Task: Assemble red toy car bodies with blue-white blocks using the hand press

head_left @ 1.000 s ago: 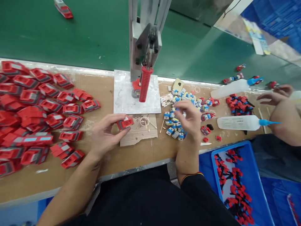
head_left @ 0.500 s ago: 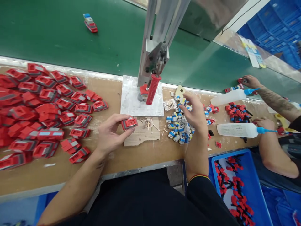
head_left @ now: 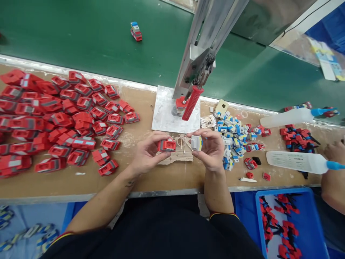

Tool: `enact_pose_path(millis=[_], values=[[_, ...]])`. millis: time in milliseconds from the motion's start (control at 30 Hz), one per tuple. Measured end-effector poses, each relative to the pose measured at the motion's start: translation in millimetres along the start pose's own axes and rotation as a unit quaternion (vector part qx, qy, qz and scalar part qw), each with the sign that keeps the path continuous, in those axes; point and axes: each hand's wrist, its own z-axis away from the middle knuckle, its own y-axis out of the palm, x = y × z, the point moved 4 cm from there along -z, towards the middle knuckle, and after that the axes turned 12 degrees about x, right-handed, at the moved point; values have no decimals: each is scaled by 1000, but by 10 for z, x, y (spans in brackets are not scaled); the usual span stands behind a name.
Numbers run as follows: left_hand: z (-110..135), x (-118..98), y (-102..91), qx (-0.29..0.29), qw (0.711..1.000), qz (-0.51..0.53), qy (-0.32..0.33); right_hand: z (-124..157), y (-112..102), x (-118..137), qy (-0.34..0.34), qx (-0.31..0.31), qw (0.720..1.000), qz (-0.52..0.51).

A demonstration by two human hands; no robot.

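Observation:
My left hand [head_left: 151,153] pinches a red toy boat hull [head_left: 167,145] with its recessed top facing up. Opposite it, my right hand [head_left: 211,149] holds a small white toy boat cabin [head_left: 196,142] with a blue and yellow edge. A short gap separates the two parts. Below them lies a torn piece of cardboard [head_left: 179,157] with a ring and cotton swabs. Many red hulls [head_left: 86,120] are heaped to the left. White, blue and yellow cabins [head_left: 235,135] are piled just right of my right hand.
A press with a red handle [head_left: 193,103] stands on a metal plate [head_left: 164,111]. One assembled boat [head_left: 136,31] sits on the green belt [head_left: 102,54]. Bottles [head_left: 296,160], a blue bin [head_left: 309,216] and a co-worker's arm [head_left: 334,158] are at the right.
My right hand has come left from the cabin pile with a cabin in its fingers, close to the hull. My left hand still holds the hull. The view has shifted.

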Motion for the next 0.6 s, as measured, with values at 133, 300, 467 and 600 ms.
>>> enact_pose_path(millis=[133,300,467,600], values=[[11,6,17,0,1000,21,-22,13,19,-20,-22,-6,1000,-19],[-10,-24,54,9,999,49,-6,52,58,13,-25,1,999,47],[-8,-6,57,29,998,47,-7,66,134,110,-40,46,984,165],[4,15,73,49,996,69,-29,26,205,185,-79,63,972,212]])
